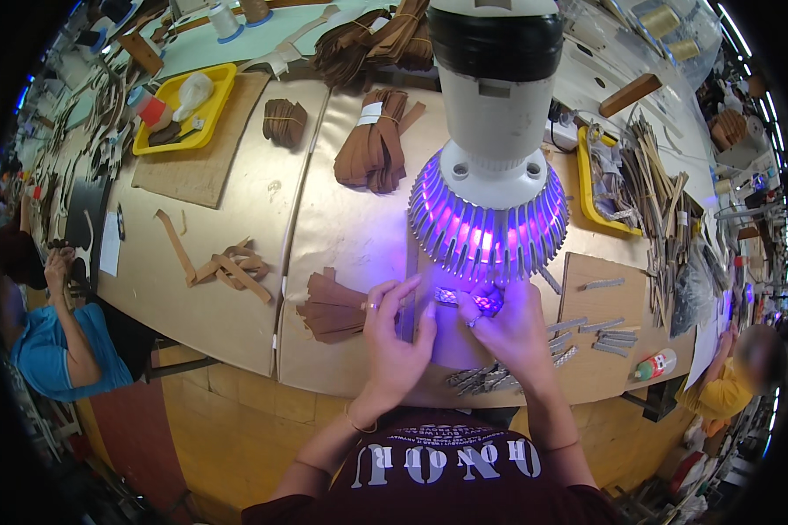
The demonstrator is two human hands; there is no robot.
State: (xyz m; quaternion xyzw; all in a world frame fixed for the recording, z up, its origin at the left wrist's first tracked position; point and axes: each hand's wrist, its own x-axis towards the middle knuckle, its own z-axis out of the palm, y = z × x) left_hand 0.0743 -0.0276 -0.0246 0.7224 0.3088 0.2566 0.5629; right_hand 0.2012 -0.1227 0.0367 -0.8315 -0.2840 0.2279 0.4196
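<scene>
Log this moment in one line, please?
Right hand: holds patterned strip; left hand: open, beside it; ribbed lamp: glowing purple; nearby: fanned brown strips

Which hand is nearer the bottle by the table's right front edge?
The right hand: the bottle lies off to its right. The left hand is farther away, left of the right hand.
</scene>
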